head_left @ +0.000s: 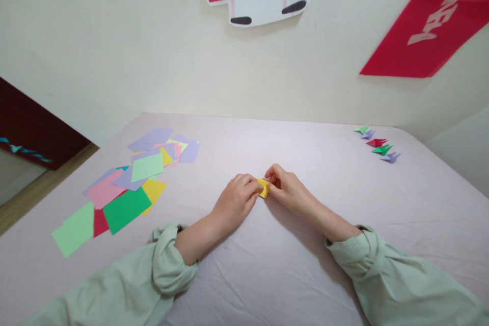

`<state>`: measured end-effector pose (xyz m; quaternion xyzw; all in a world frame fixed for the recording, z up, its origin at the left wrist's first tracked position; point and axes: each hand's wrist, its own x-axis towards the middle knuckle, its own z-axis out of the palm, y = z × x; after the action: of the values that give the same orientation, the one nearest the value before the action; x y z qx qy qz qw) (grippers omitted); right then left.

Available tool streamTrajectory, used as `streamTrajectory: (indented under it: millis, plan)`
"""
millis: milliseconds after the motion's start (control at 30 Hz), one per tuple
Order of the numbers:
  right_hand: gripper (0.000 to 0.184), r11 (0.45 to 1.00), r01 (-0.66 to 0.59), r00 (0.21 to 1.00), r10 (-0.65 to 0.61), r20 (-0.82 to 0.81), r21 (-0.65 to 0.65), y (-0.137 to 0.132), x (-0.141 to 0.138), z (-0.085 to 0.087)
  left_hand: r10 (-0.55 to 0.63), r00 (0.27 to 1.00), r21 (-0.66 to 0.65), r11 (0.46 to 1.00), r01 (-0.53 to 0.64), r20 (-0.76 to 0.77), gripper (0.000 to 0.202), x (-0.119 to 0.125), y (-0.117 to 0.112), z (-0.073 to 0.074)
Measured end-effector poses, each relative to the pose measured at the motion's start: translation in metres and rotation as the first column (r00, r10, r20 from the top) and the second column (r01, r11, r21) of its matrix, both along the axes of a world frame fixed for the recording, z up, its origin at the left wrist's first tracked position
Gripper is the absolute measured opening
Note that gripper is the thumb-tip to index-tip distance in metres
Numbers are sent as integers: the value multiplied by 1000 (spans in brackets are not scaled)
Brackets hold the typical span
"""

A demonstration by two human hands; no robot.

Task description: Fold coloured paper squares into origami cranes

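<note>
A small folded yellow paper [263, 187] lies between my two hands near the middle of the pale pink table [305, 275]. My left hand [235, 201] pinches its left side with curled fingers. Closed fingertips of my right hand [288, 189] grip its right side. Both forearms rest on the cloth, sleeves rolled up.
A loose pile of coloured paper squares [126, 188] spreads over the table's left part. Several small folded paper figures [378, 145] stand in a row at the far right. A cream wall with red banners [424, 25] rises behind the table.
</note>
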<state>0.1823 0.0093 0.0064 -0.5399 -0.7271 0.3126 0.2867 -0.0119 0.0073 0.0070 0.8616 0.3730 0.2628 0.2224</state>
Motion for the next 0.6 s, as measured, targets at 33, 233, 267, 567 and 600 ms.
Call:
streamTrajectory:
  millis: [33, 233, 267, 567, 600]
  plan:
    - [17, 1000, 5, 999, -5, 36, 10, 1, 2, 1, -28, 999, 0, 1000, 28, -40, 15, 0, 0, 0]
    - [21, 996, -12, 981, -7, 196, 94, 2, 9, 6, -25, 998, -20, 1000, 24, -62, 16, -2, 6, -5]
    - [21, 994, -37, 977, 14, 213, 104, 1, 10, 7, -18, 999, -27, 999, 17, -49, 15, -2, 6, -5]
    - [23, 986, -137, 955, 105, 278, 98, -6, 2, 15, 9, 1000, -48, 999, -10, -17, 9, -1, 7, -7]
    - [21, 986, -135, 955, 105, 277, 94, -6, 1, 15, 8, 1000, -47, 999, -9, -21, 9, -1, 7, -6]
